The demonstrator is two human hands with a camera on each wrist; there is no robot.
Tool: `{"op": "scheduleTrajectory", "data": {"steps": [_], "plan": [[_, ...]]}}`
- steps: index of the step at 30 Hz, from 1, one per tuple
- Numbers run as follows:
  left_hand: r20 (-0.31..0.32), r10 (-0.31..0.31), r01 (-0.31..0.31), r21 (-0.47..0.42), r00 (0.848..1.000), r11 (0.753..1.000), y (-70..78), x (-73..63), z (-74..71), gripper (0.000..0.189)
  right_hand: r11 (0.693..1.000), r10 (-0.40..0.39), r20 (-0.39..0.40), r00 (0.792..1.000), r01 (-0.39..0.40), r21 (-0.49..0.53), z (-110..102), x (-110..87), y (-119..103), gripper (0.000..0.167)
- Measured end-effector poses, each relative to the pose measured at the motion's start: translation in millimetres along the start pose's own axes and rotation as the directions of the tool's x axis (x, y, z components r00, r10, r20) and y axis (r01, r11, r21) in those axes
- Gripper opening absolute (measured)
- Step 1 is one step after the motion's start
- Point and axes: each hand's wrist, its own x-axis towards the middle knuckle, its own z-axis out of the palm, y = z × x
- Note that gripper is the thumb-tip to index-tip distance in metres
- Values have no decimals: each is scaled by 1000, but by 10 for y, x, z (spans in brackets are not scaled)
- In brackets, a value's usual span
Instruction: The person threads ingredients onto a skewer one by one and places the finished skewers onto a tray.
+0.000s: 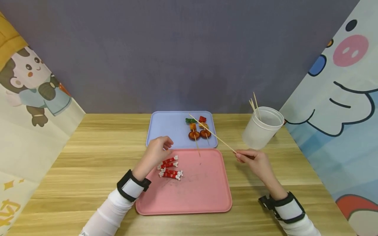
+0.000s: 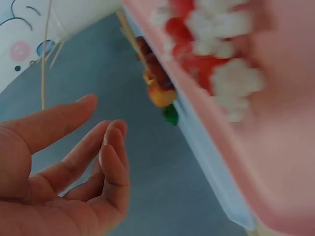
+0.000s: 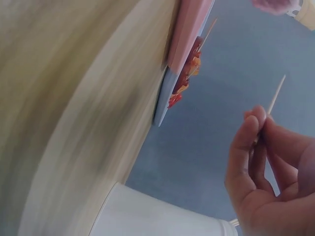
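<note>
My right hand [image 1: 255, 162] pinches a thin wooden skewer [image 1: 217, 136] near one end, between thumb and fingertips; its far tip points up and left over the blue tray. In the right wrist view the same skewer [image 3: 276, 96] sticks out past the fingertips. With fingers loosely bent and nothing in them, my left hand [image 1: 156, 150] hovers at the upper left of the pink tray [image 1: 203, 190]. Beside it on that tray lie several red pieces [image 1: 171, 173] with white knobbly ends. Two loaded skewers [image 1: 194, 134], with brown, yellow, green and red pieces, rest on the blue tray [image 1: 168, 126].
A white bucket [image 1: 261, 131] holding several bare skewers [image 1: 254, 105] stands at the right rear of the wooden table [image 1: 97, 157]. A grey wall [image 1: 183, 59] rises behind the trays, with cartoon-printed panels [image 1: 351, 98] at both sides.
</note>
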Motion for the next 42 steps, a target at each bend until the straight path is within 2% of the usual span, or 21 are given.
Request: {"op": "scheduleTrajectory", "data": {"steps": [3, 7, 13, 16, 20, 22, 28, 33, 42], "plan": [[42, -17, 17, 13, 999, 1000, -86, -30, 25, 17, 1000, 8, 7, 1000, -8, -9, -19, -17, 29, 14], [60, -23, 20, 46, 998, 999, -159, -65, 30, 18, 999, 35, 15, 999, -35, 10, -51, -41, 51, 15], [98, -63, 53, 104, 993, 993, -231, -122, 1, 16, 997, 81, 22, 996, -81, 12, -101, -41, 84, 18], [154, -93, 73, 132, 984, 989, -253, -129, -5, 14, 995, 102, 19, 995, -102, -5, -113, -29, 109, 18], [239, -145, 104, 175, 960, 979, -253, -133, -6, 9, 993, 115, 19, 993, -115, -21, -116, -20, 138, 18], [259, -161, 111, 198, 952, 974, -249, -134, -1, 6, 993, 116, 16, 993, -116, -24, -114, -17, 143, 18], [266, -170, 112, 220, 949, 969, -248, -128, 14, 1, 993, 111, -4, 994, -112, -46, -113, -6, 126, 17], [269, -162, 104, 216, 950, 971, -259, -125, 25, 9, 991, 115, -4, 993, -115, -75, -111, 11, 113, 19], [270, -141, 75, 239, 952, 968, -271, -118, 38, 14, 993, 115, -12, 993, -115, -26, -108, 25, 89, 20]]}}
